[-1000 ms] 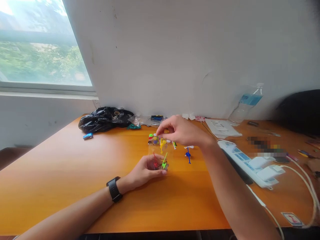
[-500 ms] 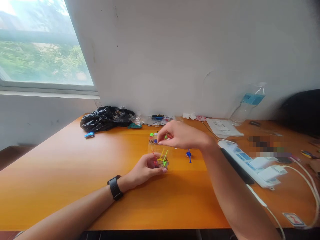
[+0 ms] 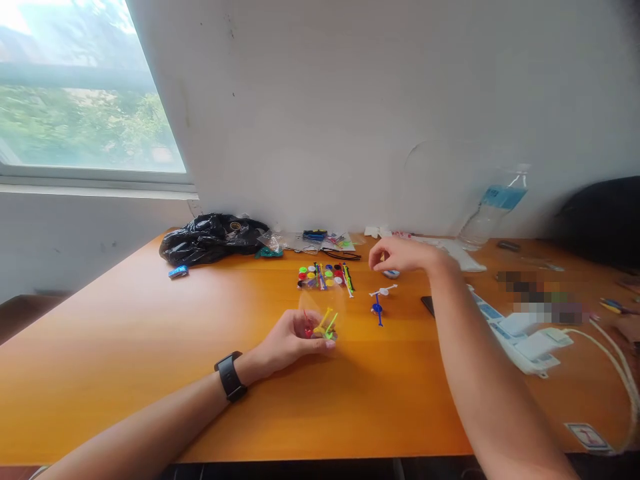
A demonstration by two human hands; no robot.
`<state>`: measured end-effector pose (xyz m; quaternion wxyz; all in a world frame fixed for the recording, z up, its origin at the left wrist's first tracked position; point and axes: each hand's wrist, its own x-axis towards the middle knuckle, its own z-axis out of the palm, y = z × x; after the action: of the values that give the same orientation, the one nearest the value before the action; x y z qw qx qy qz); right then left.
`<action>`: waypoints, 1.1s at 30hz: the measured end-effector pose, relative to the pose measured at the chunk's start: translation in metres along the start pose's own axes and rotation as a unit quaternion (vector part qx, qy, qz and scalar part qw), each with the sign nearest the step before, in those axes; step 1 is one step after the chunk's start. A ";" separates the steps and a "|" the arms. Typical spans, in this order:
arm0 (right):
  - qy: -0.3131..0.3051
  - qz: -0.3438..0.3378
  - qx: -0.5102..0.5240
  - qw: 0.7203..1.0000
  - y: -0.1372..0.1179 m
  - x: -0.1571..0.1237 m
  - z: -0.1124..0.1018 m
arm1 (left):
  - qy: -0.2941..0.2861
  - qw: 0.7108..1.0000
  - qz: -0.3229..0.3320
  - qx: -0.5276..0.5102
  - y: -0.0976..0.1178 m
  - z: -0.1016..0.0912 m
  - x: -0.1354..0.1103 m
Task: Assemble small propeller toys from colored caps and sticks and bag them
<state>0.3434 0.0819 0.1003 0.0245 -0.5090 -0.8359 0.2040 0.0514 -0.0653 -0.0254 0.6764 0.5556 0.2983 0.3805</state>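
My left hand (image 3: 290,338) rests on the orange table (image 3: 125,347) and grips a small clear plastic bag (image 3: 320,319) with yellow, green and red sticks in it. My right hand (image 3: 403,255) is stretched out to the far right of the bag, fingers pinched together just above a small white and blue disc (image 3: 391,273); whether they hold anything I cannot make out. A row of coloured discs and sticks (image 3: 325,276) lies between the hands. A white stick piece (image 3: 383,290) and a blue stick piece (image 3: 377,310) lie below my right hand.
A black plastic bag (image 3: 210,237) and small packets lie by the wall. A water bottle (image 3: 493,207), papers, a white power strip (image 3: 520,333) with cables and a dark phone (image 3: 428,305) are to the right. A small blue item (image 3: 178,271) lies at left.
My right hand left the mouth of the clear bag and moved right and away to the white and blue disc. The row of coloured pieces is now uncovered. My left hand stayed put.
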 end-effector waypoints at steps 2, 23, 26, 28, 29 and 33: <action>-0.061 0.056 -0.019 0.996 0.018 0.010 0.008 | -0.022 1.000 0.001 0.012 0.002 0.001 -0.001; 0.065 -0.051 0.141 0.987 0.013 -0.009 -0.006 | 0.001 0.999 -0.041 0.032 0.009 0.002 -0.003; 0.138 -0.125 0.266 0.946 -0.027 -0.026 -0.010 | -0.009 0.999 -0.037 0.015 0.009 0.003 -0.002; 0.153 -0.179 0.323 0.917 -0.055 -0.034 -0.010 | -0.021 0.999 -0.025 0.009 0.010 0.003 -0.001; 0.150 -0.204 0.345 0.904 -0.069 -0.038 -0.009 | -0.026 0.999 -0.020 0.008 0.011 0.003 -0.001; 0.099 -0.268 0.370 0.884 -0.109 -0.046 -0.001 | -0.022 0.999 -0.027 0.015 0.009 0.001 -0.001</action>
<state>0.2740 -0.0009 0.1491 0.3471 -0.2370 -0.7975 0.4328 0.0503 -0.0655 -0.0160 0.6845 0.5659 0.3038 0.3448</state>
